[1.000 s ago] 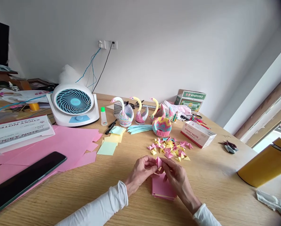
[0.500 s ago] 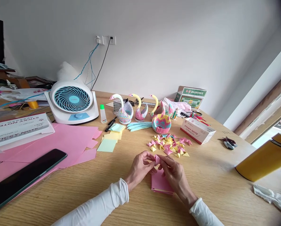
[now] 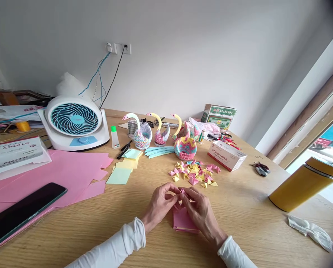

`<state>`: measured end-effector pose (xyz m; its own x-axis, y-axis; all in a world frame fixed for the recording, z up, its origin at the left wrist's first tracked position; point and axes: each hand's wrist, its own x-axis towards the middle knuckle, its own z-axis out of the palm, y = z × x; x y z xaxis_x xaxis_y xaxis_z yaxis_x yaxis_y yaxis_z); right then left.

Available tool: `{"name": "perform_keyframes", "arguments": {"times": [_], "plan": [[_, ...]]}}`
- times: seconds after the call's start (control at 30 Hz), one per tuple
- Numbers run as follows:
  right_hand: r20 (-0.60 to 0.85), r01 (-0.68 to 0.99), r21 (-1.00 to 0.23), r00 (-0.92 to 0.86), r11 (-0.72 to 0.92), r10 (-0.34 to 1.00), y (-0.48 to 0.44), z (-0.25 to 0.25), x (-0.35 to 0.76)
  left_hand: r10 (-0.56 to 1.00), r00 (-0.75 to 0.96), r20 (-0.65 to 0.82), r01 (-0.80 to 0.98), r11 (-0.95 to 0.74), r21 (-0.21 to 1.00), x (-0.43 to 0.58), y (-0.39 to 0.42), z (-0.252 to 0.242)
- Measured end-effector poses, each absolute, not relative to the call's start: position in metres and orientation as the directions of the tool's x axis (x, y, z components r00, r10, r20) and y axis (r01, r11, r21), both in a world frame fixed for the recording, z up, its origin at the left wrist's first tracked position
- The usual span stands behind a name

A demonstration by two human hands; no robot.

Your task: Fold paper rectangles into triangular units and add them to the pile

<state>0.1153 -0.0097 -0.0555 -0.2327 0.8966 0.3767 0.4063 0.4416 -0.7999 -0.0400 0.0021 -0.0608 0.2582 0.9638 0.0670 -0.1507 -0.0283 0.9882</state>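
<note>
Both hands meet near the middle of the wooden table, pinching one small folded pink paper point(image 3: 182, 192) between them. My left hand point(image 3: 161, 204) holds its left side, fingers closed. My right hand point(image 3: 200, 209) grips the right side and covers part of the piece. Below them lies a stack of pink paper squares point(image 3: 185, 220), partly hidden by my right hand. Just beyond the hands is a scattered pile of pink and yellow folded triangles point(image 3: 194, 172). A round pink, yellow and blue paper bowl shape point(image 3: 185, 148) stands behind the pile.
Paper swans point(image 3: 143, 136), a sticky note box point(image 3: 227, 155) and pliers point(image 3: 260, 169) stand or lie farther back. At left are a fan point(image 3: 75, 123), pink sheets point(image 3: 71, 171) and a phone point(image 3: 26, 214). A yellow bottle point(image 3: 303, 186) is at right.
The whole view has shifted, so things on the table appear farther left. My right fingers have closed further over the small pink piece, which now shows less.
</note>
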Motion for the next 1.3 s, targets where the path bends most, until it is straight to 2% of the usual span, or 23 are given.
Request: {"name": "perform_keyframes", "arguments": {"times": [0.2,0.53,0.8,1.0,1.3], "plan": [[0.398,0.464,-0.761,-0.217,0.453,0.891,-0.011,-0.056,0.113,0.969,0.226,0.099,-0.152,-0.065,0.986,-0.039,0.002,-0.060],[0.375,0.324,-0.849,-0.186,0.417,0.908,-0.011,-0.058,0.110,0.954,0.284,0.092,-0.115,-0.062,0.991,-0.040,0.000,-0.061],[0.440,0.375,-0.792,-0.198,0.482,0.876,-0.012,-0.054,0.112,0.951,0.296,0.088,-0.144,-0.046,0.989,-0.038,-0.001,-0.054],[0.371,0.353,-0.838,-0.193,0.417,0.908,-0.014,-0.050,0.113,0.955,0.286,0.075,-0.188,-0.021,0.982,-0.039,0.000,-0.057],[0.385,0.368,-0.823,-0.198,0.433,0.901,-0.013,-0.045,0.114,0.963,0.260,0.071,-0.189,-0.021,0.982,-0.040,0.004,-0.060]]}}
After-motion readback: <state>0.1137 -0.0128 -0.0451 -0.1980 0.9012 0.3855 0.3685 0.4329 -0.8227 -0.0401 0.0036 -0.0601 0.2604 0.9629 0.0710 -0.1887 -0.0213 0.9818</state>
